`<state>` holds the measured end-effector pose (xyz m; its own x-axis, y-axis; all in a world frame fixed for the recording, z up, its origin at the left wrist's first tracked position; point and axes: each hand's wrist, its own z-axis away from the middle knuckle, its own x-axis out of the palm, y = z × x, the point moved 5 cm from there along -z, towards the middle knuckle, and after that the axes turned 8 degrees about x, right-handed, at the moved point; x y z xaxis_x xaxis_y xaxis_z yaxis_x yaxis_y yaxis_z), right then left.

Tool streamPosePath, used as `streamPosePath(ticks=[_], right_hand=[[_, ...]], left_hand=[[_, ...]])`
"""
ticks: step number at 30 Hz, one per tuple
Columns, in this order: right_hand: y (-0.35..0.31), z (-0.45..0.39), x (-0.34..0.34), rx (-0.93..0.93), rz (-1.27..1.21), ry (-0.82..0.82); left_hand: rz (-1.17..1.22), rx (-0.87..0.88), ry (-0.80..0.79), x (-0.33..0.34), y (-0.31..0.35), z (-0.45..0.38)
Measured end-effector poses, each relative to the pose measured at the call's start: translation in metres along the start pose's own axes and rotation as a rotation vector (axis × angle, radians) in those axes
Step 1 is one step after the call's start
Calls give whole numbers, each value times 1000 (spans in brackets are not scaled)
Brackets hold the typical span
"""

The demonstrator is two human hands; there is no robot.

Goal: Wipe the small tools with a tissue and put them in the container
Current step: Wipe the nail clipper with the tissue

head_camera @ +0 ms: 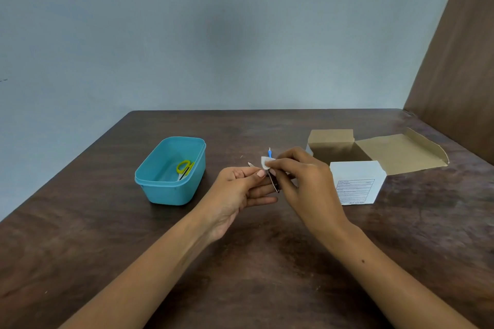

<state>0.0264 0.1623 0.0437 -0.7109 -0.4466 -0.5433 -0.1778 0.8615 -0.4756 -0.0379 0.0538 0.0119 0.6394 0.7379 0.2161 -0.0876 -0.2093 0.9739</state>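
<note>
While the wiping is underway, we log one item already stowed: yellow-handled scissors lie inside the teal container, which sits on the table well to the left of the hands. Next, the left hand pinches a small metal tool between thumb and fingers; a pointed tip pokes out just left of the thumb. We think it's a nail clipper, not certain. The right hand pinches a bit of white tissue and presses it onto the tool's upper end. Just beyond the hands, a blue-handled tool lies on the table, apparently not yet done. To the right of the hands sits an open cardboard box. Our call: roughly midway, one tool in, one being wiped, at least one left.
</note>
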Motion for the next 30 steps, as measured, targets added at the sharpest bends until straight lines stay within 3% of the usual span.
streamPosePath(ticks=[5,12,17,21,30], right_hand=[[-5,3,1,-41,29,-37],[-4,2,-1,14,23,40],[-4,1,0,-27,-20,-49],[-3,0,-3,12,-56,43],[2,-1,-6,162,-299,-3]], left_hand=[[47,-2,-7,-1,0,-1],[54,33,-73,3,5,-1],[135,40,-65,3,9,-1],[214,49,-59,6,11,-1],[349,-94,17,-4,0,-4]])
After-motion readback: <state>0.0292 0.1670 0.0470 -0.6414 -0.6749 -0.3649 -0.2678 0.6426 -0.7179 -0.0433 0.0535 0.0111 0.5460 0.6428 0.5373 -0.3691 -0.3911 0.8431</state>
